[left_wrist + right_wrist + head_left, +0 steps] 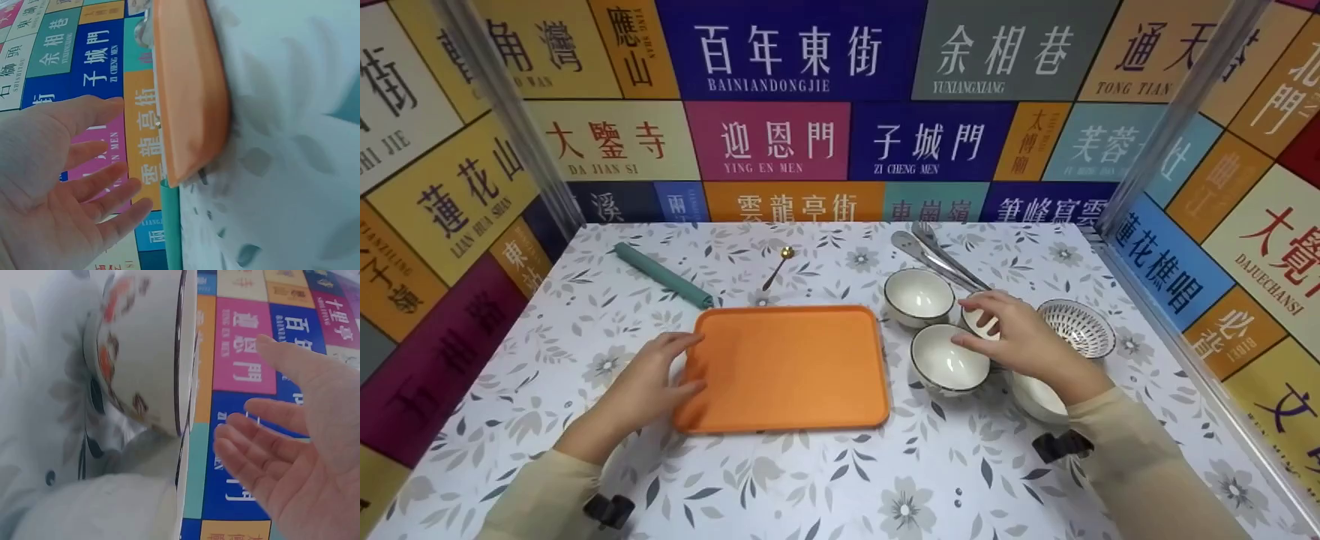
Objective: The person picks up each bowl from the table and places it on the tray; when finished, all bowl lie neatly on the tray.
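An orange tray [789, 369] lies flat on the table. Over its left edge hovers my left hand [649, 382], fingers loosely spread; the left wrist view shows this hand [84, 174] apart from the tray [191, 90] and holding nothing. My right hand [1027, 341] hangs above a cluster of bowls, nearest to a white bowl [950, 361] with a dark rim. In the right wrist view the fingers are relaxed and apart from a bowl [146, 354] with red and brown decoration. Another white bowl [919, 294] stands behind; one more [1039, 397] is partly hidden under the wrist.
A patterned bowl [1076, 330] stands right of the right hand. Metal cutlery [937, 259] lies behind the bowls. A small gold spoon [778, 268] lies beyond the tray, and a rolled green cloth or mat [664, 276] at the back left. Printed walls enclose the table [780, 487].
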### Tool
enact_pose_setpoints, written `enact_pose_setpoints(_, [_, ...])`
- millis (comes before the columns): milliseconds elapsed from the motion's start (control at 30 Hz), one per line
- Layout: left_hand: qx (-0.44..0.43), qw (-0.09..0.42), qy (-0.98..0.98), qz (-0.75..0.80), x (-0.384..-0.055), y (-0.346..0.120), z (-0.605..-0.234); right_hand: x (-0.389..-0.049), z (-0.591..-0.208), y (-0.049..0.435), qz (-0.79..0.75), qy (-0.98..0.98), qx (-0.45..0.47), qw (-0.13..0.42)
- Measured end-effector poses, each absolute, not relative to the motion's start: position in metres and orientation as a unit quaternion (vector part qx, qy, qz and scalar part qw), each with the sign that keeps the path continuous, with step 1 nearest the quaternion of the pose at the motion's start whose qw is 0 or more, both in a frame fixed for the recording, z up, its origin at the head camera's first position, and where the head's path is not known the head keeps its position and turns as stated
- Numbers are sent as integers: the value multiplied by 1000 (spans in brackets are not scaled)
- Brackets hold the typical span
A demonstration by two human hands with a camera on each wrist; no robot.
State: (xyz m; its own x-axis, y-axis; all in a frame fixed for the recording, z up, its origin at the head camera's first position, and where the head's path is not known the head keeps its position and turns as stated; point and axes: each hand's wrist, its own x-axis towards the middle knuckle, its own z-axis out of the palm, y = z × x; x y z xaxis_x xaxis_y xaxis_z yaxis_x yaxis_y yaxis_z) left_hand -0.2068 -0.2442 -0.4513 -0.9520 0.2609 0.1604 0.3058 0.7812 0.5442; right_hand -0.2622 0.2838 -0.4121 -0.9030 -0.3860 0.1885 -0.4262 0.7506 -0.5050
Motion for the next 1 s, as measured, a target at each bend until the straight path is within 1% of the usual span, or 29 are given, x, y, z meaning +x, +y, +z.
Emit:
enact_pose_setpoints(233, [-150, -6, -943, -298, -194, -262, -459, -257, -422, 286, 234, -934, 268, 33])
enact_pose_setpoints(433, [-190, -20, -937, -294, -193, -273, -465, -258, -427, 290, 206, -935, 290, 14])
enact_pose_setpoints(533, [-197, -27, -936, -291, -193, -275, -466, -259, -427, 290, 190, -938, 292, 6])
enact_pose_setpoints(733, [-209, -40, -939, -270, -192, -278, -466, -262, -429, 290, 158, -940, 303, 10])
enact_pose_setpoints(933, [-186, -80, -942, -268, -193, -280, -468, -266, -432, 289, 159, -935, 315, 21])
enact_pose_setpoints(1000, [-185, -86, -942, -268, -194, -281, -469, -267, -434, 288, 165, -933, 319, 28])
